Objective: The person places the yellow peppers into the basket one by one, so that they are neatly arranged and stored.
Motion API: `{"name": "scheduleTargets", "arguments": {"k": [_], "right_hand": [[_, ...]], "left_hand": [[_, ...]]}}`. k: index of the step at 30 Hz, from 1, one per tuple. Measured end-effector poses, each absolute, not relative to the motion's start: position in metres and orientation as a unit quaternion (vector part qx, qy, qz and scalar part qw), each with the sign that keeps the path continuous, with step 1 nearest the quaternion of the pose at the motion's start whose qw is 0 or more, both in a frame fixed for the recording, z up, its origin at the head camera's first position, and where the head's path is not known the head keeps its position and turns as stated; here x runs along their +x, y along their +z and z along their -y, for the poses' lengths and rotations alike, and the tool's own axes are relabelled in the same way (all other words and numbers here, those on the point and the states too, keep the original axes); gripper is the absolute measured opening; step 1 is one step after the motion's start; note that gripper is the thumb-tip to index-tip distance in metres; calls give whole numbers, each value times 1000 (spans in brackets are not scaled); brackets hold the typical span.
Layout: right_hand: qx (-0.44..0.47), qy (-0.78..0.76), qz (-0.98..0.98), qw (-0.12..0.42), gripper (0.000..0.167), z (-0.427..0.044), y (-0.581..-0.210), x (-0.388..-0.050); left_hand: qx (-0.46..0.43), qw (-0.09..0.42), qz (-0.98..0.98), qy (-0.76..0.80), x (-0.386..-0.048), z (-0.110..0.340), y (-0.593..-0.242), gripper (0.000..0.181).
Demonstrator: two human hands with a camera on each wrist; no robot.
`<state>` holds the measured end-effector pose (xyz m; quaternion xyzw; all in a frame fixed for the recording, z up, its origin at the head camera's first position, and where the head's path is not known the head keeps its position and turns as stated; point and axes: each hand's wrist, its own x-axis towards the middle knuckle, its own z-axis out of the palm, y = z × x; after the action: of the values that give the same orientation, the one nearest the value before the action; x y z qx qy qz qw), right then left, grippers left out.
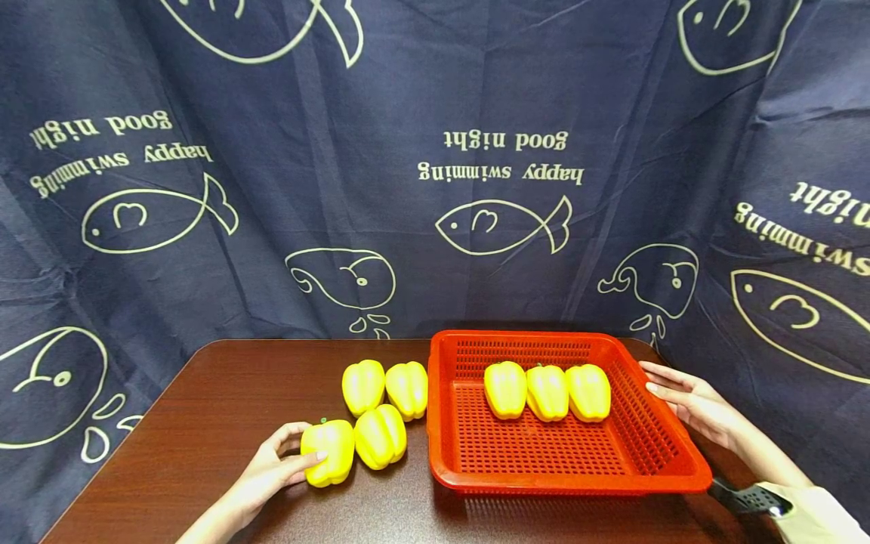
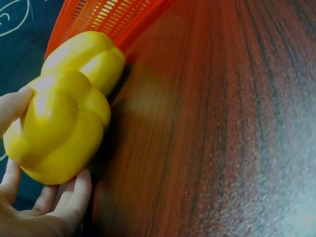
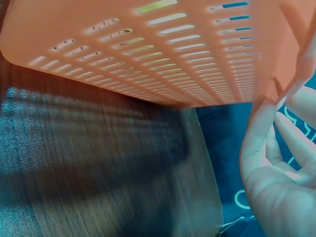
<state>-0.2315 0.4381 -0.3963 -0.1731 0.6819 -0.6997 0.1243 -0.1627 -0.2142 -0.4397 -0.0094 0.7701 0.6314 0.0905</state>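
A yellow bell pepper (image 1: 329,452) on the left side of the table is gripped by my left hand (image 1: 275,467). In the left wrist view the thumb lies on one side of this pepper (image 2: 61,131), with the other fingers curled at its far and lower sides. It touches a second bell pepper (image 1: 381,437), and two more bell peppers (image 1: 363,387) lie behind. Three bell peppers (image 1: 547,393) lie in a row inside the red plastic basket (image 1: 571,482). At the basket's right rim, my right hand (image 1: 700,404) holds the edge between thumb and fingers.
The dark brown wooden table (image 1: 197,423) runs back to a navy curtain (image 1: 381,166) with fish and whale drawings, which also hangs at both sides. A dark strap (image 1: 754,499) sits at the right wrist, by a light sleeve (image 1: 816,514).
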Motion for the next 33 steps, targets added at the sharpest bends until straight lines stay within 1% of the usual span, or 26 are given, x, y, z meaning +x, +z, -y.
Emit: {"name": "scheduleTargets", "arguments": {"k": [11,20,24,31,33], "right_hand": [[-179,-698,-682,125,43,-438,-396,-232],[-184,-707,-671,128,44,-438,-397,-233],[-189,-709,-666,132,45,-437,-398,-233],[-196,-708,-666,131,46,-438,-398,-233],[-189,-705,-671,130,46,-438,-398,-233]], "left_hand": [[-23,75,-765,639,-163,214,-442,56],[-10,85,-746,660,-159,219,-440,34],[3,80,-747,660,-155,222,-431,30],[24,57,-740,670,-152,223,-409,32],[27,57,-743,666,-152,223,-403,32]]}}
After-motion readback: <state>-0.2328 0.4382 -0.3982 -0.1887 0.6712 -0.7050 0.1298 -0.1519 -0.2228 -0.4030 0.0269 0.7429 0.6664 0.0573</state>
